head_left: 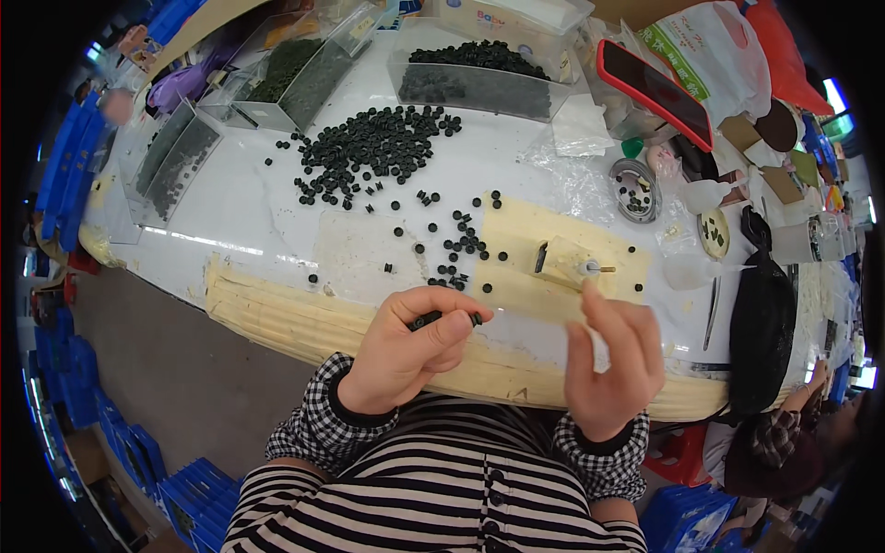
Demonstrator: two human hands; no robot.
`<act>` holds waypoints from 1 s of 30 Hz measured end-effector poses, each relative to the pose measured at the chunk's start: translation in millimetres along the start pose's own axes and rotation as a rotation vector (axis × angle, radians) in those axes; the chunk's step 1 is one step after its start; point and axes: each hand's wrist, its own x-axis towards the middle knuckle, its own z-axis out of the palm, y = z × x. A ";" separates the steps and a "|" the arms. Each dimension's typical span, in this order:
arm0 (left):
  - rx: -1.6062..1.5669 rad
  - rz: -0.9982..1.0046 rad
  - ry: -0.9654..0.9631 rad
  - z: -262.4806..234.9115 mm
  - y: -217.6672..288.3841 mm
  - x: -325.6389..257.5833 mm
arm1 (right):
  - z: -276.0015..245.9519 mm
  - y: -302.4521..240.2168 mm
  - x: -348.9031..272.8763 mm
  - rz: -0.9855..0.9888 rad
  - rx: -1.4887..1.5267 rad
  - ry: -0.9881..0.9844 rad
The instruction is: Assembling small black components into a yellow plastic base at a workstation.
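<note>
My left hand is curled closed around several small black grooved rubber rings, and one ring pokes out between thumb and forefinger. My right hand, smeared a little by motion, has its thumb and forefinger apart with nothing visible between them. Its forefinger tip is close to a small fixture with a thin metal pin, taped to a yellowish pad. Loose black rings lie scattered on the pad's left side and beside it. Farther back is a big heap of the same rings.
A clear bin full of black rings stands at the back, with other clear boxes to its left. On the right are a red-edged phone, a round tin, tweezers and a black bag. Padding covers the table's front edge.
</note>
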 end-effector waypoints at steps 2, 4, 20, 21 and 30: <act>-0.082 -0.068 -0.047 -0.8 0.6 2.0 | -11.0 14.5 6.9 0.117 -0.084 0.010; -0.124 -0.133 -0.081 -1.6 1.2 4.2 | -14.1 22.9 13.1 0.191 -0.109 -0.013; -0.121 -0.201 -0.183 -2.3 0.8 5.0 | -24.9 -5.1 23.7 0.145 0.287 0.012; -0.109 -0.211 -0.180 -2.2 0.8 4.9 | -22.8 -8.5 24.0 0.128 0.399 -0.029; -0.092 -0.240 -0.154 -1.4 0.4 4.7 | 0.4 -19.7 24.8 0.156 0.574 -0.213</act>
